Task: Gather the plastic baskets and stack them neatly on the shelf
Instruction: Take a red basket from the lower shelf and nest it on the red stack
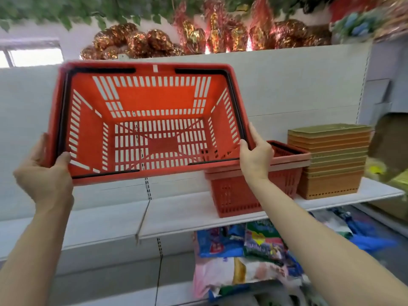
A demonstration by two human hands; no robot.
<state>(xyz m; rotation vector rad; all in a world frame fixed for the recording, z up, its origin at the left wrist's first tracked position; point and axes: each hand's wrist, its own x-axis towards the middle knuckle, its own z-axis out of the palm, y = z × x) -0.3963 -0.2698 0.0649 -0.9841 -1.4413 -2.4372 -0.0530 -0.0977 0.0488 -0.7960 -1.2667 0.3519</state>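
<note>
The basket [150, 120] is gripped at both short ends by the left hand [47, 173] and right hand [256, 155], fingers curled over its rim; the stack [256, 186] on the shelf [187, 219] lies lower right, nearer the right hand.

Shelf: a white board [220, 215] is fixed to a white back panel (a seam is seen left of centre).
Red stack: nested red baskets [238, 195] are set directly on the shelf.
Tan stack: tan and green baskets [329, 184] are placed just beside the red stack, on its right.
</note>
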